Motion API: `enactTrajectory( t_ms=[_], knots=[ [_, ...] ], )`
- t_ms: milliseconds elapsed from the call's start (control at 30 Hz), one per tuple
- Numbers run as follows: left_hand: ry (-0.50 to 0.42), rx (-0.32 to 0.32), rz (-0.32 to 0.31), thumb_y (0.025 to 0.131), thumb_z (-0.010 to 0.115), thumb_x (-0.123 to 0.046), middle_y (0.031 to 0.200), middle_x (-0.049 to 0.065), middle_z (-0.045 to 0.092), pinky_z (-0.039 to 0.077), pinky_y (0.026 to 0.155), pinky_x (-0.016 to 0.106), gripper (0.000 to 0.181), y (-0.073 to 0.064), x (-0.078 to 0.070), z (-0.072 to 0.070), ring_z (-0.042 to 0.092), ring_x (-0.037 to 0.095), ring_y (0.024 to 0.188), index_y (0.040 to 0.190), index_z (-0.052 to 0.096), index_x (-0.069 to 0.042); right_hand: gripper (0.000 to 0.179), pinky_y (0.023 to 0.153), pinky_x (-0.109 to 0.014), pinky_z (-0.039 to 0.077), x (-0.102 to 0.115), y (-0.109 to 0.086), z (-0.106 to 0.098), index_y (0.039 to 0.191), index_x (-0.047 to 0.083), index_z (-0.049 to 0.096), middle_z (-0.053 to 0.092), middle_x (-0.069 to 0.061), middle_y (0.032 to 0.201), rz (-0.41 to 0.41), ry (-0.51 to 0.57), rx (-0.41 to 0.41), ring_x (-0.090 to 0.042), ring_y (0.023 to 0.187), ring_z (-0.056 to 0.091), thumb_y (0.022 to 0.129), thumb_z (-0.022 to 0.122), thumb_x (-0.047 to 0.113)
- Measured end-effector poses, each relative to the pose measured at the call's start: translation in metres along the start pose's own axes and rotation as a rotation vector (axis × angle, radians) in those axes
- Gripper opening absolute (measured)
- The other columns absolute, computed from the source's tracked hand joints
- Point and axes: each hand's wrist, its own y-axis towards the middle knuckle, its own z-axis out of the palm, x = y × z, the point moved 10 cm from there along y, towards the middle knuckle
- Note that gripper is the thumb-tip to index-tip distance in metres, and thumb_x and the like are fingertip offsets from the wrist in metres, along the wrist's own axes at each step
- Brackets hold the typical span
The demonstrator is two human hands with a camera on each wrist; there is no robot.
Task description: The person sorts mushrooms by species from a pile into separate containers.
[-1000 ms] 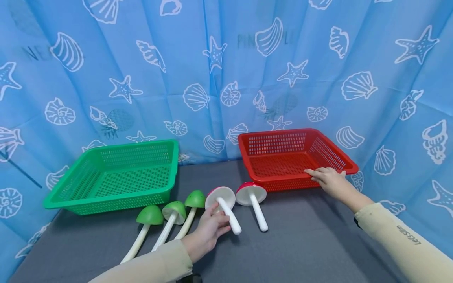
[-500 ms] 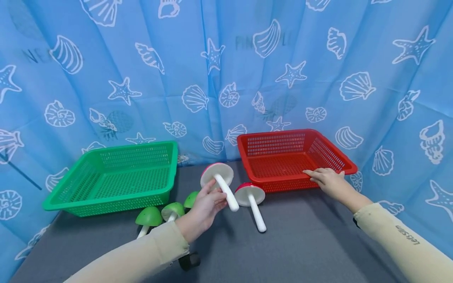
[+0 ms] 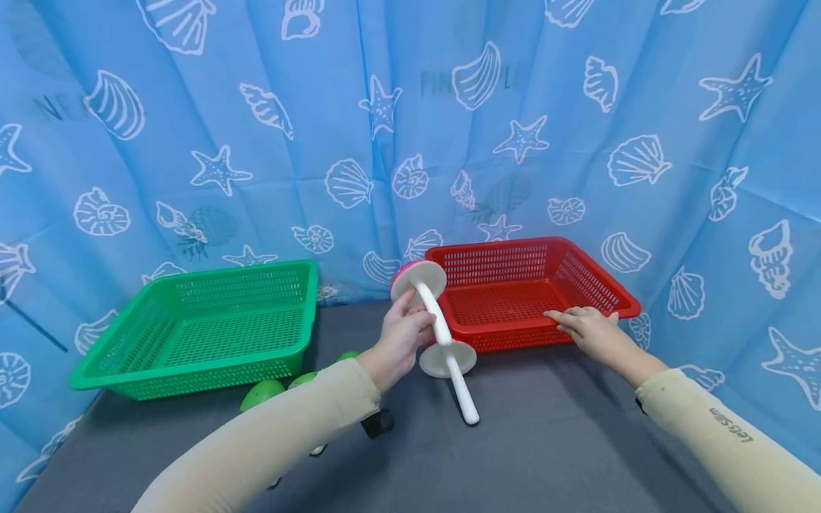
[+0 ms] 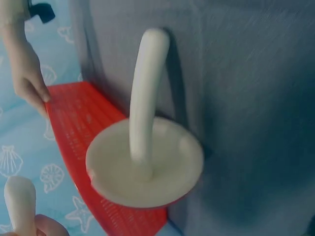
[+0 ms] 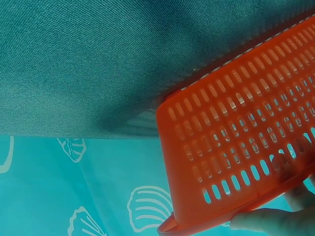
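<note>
My left hand point(image 3: 399, 340) holds a toy mushroom point(image 3: 431, 276) by its white stem, above the table and beside the red basket's left edge. Its red cap faces away and shows a pale underside. Below it, a second red-capped mushroom point(image 3: 463, 390) lies on the table, its stem towards me; the left wrist view shows that mushroom's white stem point(image 4: 144, 98) up close. My right hand point(image 3: 596, 331) grips the near rim of the red basket point(image 3: 507, 329) by its right corner, thumb point(image 5: 261, 221) against the rim. Green-capped mushrooms point(image 3: 261, 393) lie partly hidden under my left sleeve.
A green basket point(image 3: 205, 370) with nothing in it stands at the left back. Behind both baskets hangs a blue curtain point(image 3: 346, 107) with white shells and starfish. Dark grey cloth point(image 3: 513, 442) covers the table.
My left hand has lifted the red-capped mushroom off the table and carried it up and right, to the red basket's left side. The right hand stays on the rim.
</note>
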Motion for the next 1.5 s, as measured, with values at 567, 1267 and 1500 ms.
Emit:
enactTrajectory(
  t_ms=[567, 1267, 1500],
  knots=[
    [-0.041, 0.014, -0.067, 0.088, 0.056, 0.01, 0.141, 0.018, 0.044, 0.05, 0.092, 0.039, 0.067, 0.041, 0.011, 0.041, 0.057, 0.03, 0.107, 0.149, 0.041, -0.012, 0.04, 0.085, -0.086, 0.019, 0.001, 0.001, 0.0, 0.13, 0.004, 0.06, 0.063, -0.021, 0.109, -0.021, 0.01, -0.009, -0.043, 0.104, 0.054, 0.091, 0.065, 0.009],
    [-0.009, -0.066, -0.058, 0.091, 0.055, 0.012, 0.124, 0.019, 0.061, 0.052, 0.089, 0.034, 0.051, 0.07, 0.031, 0.056, 0.062, 0.025, 0.103, 0.14, 0.053, -0.003, 0.039, 0.088, -0.084, 0.019, -0.002, 0.001, 0.002, 0.129, 0.004, 0.062, 0.064, -0.018, 0.103, -0.006, 0.012, -0.028, -0.04, 0.101, 0.054, 0.091, 0.065, 0.008],
    [0.023, -0.065, -0.055, 0.094, 0.057, 0.003, 0.127, 0.018, 0.061, 0.055, 0.08, 0.028, 0.044, 0.063, 0.029, 0.049, 0.065, 0.027, 0.1, 0.138, 0.054, -0.005, 0.039, 0.088, -0.084, 0.021, -0.004, 0.002, 0.003, 0.129, 0.004, 0.062, 0.064, -0.018, 0.104, 0.0, 0.006, -0.022, -0.04, 0.102, 0.054, 0.091, 0.066, 0.01]
  ],
)
